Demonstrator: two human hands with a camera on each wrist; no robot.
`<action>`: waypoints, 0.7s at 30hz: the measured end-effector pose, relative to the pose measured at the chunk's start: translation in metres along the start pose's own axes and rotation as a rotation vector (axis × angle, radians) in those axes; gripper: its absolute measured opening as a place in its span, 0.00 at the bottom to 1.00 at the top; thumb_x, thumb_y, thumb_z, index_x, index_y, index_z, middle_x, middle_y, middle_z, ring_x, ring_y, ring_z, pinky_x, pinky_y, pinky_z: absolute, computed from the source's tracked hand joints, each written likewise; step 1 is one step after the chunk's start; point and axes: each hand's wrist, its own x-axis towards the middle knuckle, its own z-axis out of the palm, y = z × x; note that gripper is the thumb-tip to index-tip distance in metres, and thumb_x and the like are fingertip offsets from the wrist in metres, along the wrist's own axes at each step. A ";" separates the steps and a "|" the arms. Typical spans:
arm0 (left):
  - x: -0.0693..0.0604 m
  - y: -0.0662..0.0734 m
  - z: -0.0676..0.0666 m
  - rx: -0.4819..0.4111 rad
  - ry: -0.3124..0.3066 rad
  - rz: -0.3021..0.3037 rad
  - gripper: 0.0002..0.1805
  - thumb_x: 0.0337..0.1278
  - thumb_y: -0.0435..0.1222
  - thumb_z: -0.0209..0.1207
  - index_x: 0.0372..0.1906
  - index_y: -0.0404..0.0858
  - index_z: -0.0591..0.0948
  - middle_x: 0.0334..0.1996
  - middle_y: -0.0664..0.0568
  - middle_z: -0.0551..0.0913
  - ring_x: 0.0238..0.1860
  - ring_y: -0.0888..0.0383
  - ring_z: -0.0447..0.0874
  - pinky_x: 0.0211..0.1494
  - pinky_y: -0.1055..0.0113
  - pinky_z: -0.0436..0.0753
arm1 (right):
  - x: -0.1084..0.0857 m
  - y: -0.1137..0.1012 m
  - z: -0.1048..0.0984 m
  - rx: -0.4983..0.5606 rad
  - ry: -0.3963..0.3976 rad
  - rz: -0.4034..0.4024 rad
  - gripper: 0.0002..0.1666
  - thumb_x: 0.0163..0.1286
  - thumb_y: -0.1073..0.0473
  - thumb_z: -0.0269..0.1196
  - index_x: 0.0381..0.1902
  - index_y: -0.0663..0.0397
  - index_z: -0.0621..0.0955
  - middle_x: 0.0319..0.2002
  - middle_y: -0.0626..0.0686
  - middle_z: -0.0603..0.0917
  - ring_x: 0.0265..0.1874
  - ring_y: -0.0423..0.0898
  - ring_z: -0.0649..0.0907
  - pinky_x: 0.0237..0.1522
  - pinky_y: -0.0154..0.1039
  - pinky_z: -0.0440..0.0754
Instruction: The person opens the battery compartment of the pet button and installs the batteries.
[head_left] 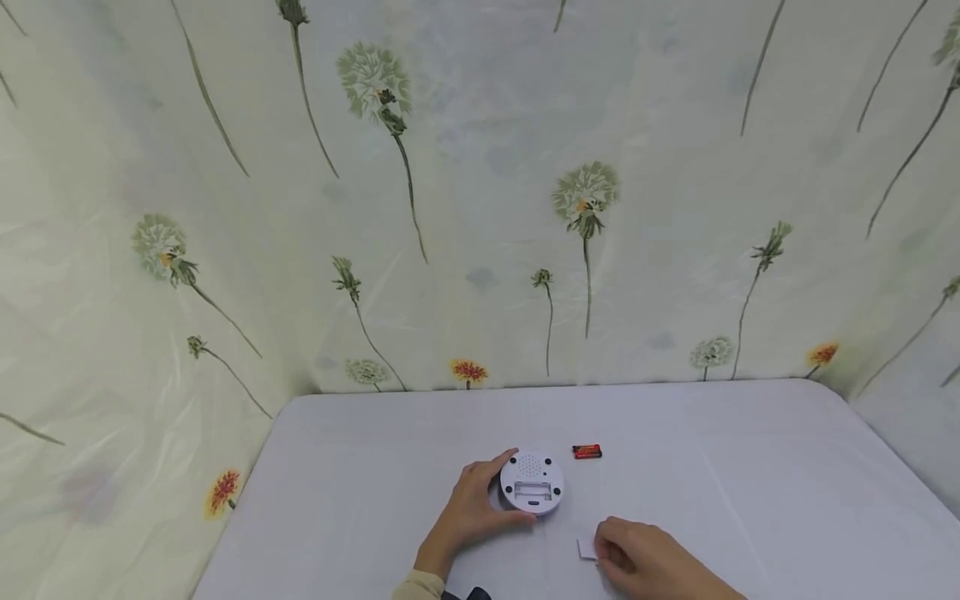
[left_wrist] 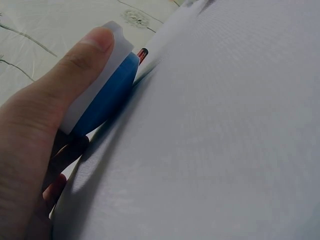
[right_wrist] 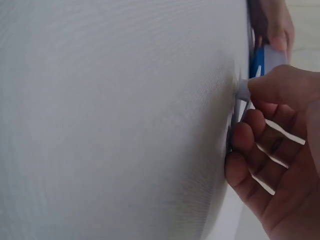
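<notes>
My left hand [head_left: 476, 508] grips a round white device [head_left: 531, 467] by its left side, thumb at the near edge and fingers at the far edge. Its underside faces up, showing an uncovered compartment, a dotted grille and dark feet. The left wrist view shows its blue part [left_wrist: 107, 97] towards the table and the thumb on the white rim. My right hand [head_left: 648, 558] pinches a small white piece [head_left: 587, 548] between thumb and finger at the table surface, right of the device; in the right wrist view the fingertips partly cover that piece [right_wrist: 243, 90].
Two red and black batteries [head_left: 587, 452] lie side by side behind the device, to its right. The white-covered table [head_left: 360, 442] meets a curtain with dandelion prints [head_left: 480, 208] at the back and sides. A dark object [head_left: 478, 593] shows at the bottom edge.
</notes>
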 end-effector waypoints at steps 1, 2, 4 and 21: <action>0.000 0.000 0.000 0.000 0.000 -0.001 0.52 0.28 0.69 0.66 0.68 0.61 0.64 0.60 0.62 0.75 0.57 0.56 0.71 0.60 0.55 0.70 | 0.000 0.000 0.000 0.007 0.010 0.005 0.08 0.64 0.54 0.61 0.28 0.34 0.73 0.18 0.36 0.67 0.20 0.28 0.68 0.23 0.29 0.67; -0.001 0.000 -0.001 -0.001 -0.002 -0.005 0.52 0.28 0.69 0.66 0.68 0.62 0.64 0.60 0.62 0.75 0.57 0.56 0.71 0.60 0.55 0.71 | -0.001 0.000 0.000 0.013 0.021 0.006 0.08 0.64 0.54 0.61 0.28 0.34 0.73 0.19 0.35 0.67 0.21 0.28 0.69 0.23 0.28 0.67; -0.001 0.001 -0.001 -0.004 -0.008 -0.015 0.52 0.28 0.69 0.66 0.68 0.62 0.63 0.61 0.62 0.75 0.57 0.56 0.71 0.61 0.54 0.70 | -0.002 0.002 -0.001 0.011 0.081 -0.022 0.10 0.64 0.55 0.61 0.28 0.33 0.73 0.19 0.34 0.68 0.21 0.28 0.69 0.24 0.27 0.67; -0.001 0.003 -0.003 -0.022 -0.020 -0.030 0.52 0.29 0.69 0.65 0.68 0.64 0.62 0.62 0.62 0.74 0.58 0.54 0.70 0.60 0.53 0.71 | 0.035 0.037 -0.020 0.016 0.435 -0.119 0.10 0.59 0.65 0.66 0.35 0.45 0.77 0.25 0.36 0.74 0.26 0.29 0.72 0.27 0.28 0.74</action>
